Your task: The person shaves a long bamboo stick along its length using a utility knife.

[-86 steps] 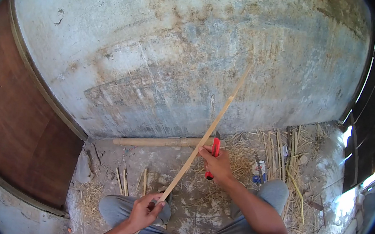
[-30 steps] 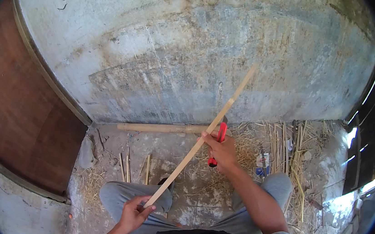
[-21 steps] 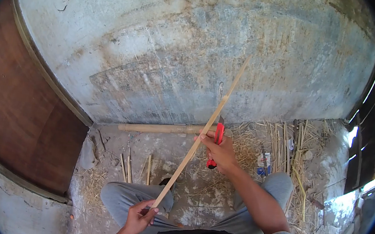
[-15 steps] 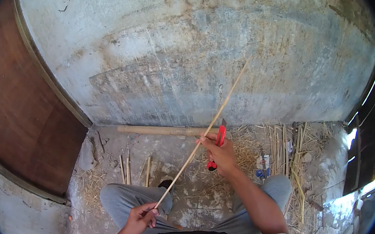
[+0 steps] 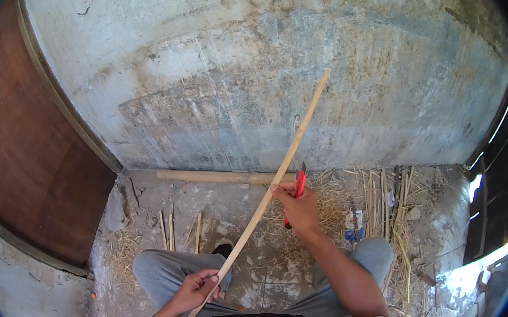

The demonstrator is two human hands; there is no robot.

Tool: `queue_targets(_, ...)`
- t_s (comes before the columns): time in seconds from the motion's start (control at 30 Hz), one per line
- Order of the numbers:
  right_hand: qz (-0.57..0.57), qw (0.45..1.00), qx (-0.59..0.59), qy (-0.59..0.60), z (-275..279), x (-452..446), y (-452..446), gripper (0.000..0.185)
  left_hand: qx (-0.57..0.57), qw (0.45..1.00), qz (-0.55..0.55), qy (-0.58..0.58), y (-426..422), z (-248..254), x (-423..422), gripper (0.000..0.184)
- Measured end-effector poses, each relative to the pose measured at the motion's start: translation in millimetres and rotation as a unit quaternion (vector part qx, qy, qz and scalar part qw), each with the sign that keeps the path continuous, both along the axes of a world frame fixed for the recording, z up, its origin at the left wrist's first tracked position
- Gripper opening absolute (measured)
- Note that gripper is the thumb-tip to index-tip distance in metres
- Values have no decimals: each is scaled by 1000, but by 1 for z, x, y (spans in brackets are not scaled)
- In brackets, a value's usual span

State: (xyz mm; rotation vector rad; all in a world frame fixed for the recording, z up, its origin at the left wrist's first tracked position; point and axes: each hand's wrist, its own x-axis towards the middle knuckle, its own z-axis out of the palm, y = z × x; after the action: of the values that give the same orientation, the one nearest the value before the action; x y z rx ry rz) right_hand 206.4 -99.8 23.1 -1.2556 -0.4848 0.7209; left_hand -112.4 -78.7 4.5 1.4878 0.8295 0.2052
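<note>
A long, pale bamboo strip (image 5: 296,139) slants up from my lap towards the wall, its broad flat face showing. Low on the strip, my left hand (image 5: 195,290) is closed around it. Higher up, my right hand (image 5: 299,211) pinches the strip between thumb and fingers. That same hand also holds a red utility knife (image 5: 300,184), its blade out and pointing up, apart from the strip. Part of the knife's handle is hidden behind the fingers.
A bamboo pole (image 5: 221,178) lies along the foot of the stained wall (image 5: 211,92). Several cut strips (image 5: 379,202) and shavings (image 5: 330,203) litter the floor on the right. A blue-and-white packet (image 5: 355,225) lies near my right knee. A brown door (image 5: 33,135) stands at left.
The bamboo strip has turned about its length, from its thin edge to its wide face. My left hand has shifted slightly up; the right hand stays nearly in place with the knife.
</note>
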Motion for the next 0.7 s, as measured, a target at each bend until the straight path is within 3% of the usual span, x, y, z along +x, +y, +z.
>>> queue_targets(0.23,18,1000,-4,17,-3,0,-1,26,-80,996,30,-20,0,8,11,35)
queue_targets(0.3,73,996,-47,6,-7,0,0,28,-95,995,26,-15,3,11,15,36)
queue_targets(0.37,74,996,-39,12,-8,-4,0,28,-177,983,22,-42,5,10,19,37)
queue_targets(0.5,41,997,-60,5,-10,0,4,27,-186,982,-7,-41,11,10,27,44)
queue_targets(0.57,29,998,-56,6,-8,2,5,26,-249,967,-4,-48,15,12,33,53)
queue_targets(0.7,-5,999,-33,11,-10,1,9,20,-190,980,-53,-16,33,-9,44,60)
